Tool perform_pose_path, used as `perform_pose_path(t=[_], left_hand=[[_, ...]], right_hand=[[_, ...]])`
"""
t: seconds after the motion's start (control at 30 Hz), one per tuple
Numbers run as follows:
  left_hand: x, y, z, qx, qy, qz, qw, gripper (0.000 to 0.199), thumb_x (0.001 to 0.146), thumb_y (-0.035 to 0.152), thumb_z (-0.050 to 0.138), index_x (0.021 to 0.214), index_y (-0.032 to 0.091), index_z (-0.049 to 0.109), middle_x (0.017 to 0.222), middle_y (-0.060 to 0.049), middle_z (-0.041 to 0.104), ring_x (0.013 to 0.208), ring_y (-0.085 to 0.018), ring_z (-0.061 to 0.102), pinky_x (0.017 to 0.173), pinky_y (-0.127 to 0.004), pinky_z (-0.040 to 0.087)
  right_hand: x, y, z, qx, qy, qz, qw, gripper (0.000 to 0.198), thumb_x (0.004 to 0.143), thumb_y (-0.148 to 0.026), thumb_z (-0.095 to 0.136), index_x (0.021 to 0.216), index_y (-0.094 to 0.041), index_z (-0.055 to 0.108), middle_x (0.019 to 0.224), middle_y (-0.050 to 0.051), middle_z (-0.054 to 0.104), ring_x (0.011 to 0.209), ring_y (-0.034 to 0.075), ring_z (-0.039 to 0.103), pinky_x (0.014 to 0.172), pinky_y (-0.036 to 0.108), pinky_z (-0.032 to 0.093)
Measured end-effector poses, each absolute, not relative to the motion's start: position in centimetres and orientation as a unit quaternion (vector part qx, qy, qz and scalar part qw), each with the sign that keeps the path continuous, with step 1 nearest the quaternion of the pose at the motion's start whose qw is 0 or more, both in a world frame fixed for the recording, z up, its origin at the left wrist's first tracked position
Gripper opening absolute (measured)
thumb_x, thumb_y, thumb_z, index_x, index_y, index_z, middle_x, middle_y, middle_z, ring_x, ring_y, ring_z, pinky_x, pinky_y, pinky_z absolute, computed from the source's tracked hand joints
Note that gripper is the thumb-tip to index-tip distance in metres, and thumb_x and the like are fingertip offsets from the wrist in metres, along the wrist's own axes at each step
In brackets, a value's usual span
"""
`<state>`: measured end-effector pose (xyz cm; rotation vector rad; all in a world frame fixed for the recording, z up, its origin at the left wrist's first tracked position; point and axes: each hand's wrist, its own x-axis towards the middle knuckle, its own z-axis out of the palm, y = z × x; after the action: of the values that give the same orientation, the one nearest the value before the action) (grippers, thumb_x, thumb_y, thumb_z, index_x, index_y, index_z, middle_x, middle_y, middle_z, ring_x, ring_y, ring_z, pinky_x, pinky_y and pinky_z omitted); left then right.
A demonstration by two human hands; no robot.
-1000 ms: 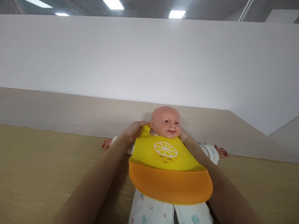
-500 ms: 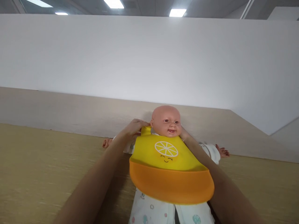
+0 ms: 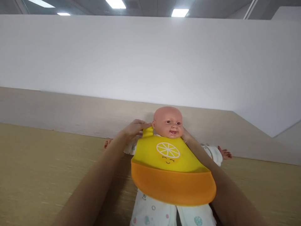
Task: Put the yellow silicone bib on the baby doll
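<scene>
A bald baby doll point(image 3: 166, 117) in white patterned clothes point(image 3: 156, 208) lies on its back with its arms stretched out. Over its chest rests a yellow bib point(image 3: 150, 150) with a lemon slice print and an orange catch pocket point(image 3: 174, 186). Beside the doll's head, on the left, my left hand point(image 3: 136, 127) pinches the bib's neck strap. My right hand point(image 3: 187, 135) reaches in at the other side of the neck. Its fingers are hidden behind the doll's head and cheek, as is the strap's other end.
The doll lies on a yellowish wood-grain surface point(image 3: 47, 166). Behind its head stands a beige upright strip point(image 3: 77, 110), with a white panel point(image 3: 141, 59) above it. Ceiling lights show beyond the panel's top edge.
Almost nothing differs. The whole view has shifted very slightly, and both hands stay at the doll's neck with the left still on the strap.
</scene>
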<state>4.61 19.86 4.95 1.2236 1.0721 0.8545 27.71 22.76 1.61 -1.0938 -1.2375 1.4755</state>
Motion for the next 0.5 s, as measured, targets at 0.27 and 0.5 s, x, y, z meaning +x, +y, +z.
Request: perform_pose_path(t=[0.27, 0.5], left_hand=[[4.48, 19.82, 5.30, 0.549, 0.445, 0.371, 0.602, 0.041, 0.051, 0.048, 0.079, 0.054, 0.014, 0.057, 0.059, 0.001, 0.055, 0.060, -0.010, 0.048, 0.063, -0.025, 0.038], [4.21, 20.26, 4.91, 0.539, 0.419, 0.386, 0.621, 0.039, 0.047, 0.044, 0.082, 0.057, 0.013, 0.060, 0.063, -0.002, 0.060, 0.063, -0.012, 0.053, 0.066, -0.027, 0.041]], right_hand=[[27.87, 22.78, 1.36, -0.441, -0.461, 0.626, 0.449, 0.023, 0.045, -0.031, 0.070, 0.063, -0.021, 0.058, 0.063, 0.003, 0.065, 0.061, 0.021, 0.057, 0.060, 0.036, 0.047], [28.16, 23.13, 0.69, -0.441, -0.494, 0.607, 0.440, 0.024, 0.049, -0.038, 0.071, 0.064, -0.022, 0.061, 0.063, 0.005, 0.065, 0.071, 0.027, 0.061, 0.065, 0.042, 0.050]])
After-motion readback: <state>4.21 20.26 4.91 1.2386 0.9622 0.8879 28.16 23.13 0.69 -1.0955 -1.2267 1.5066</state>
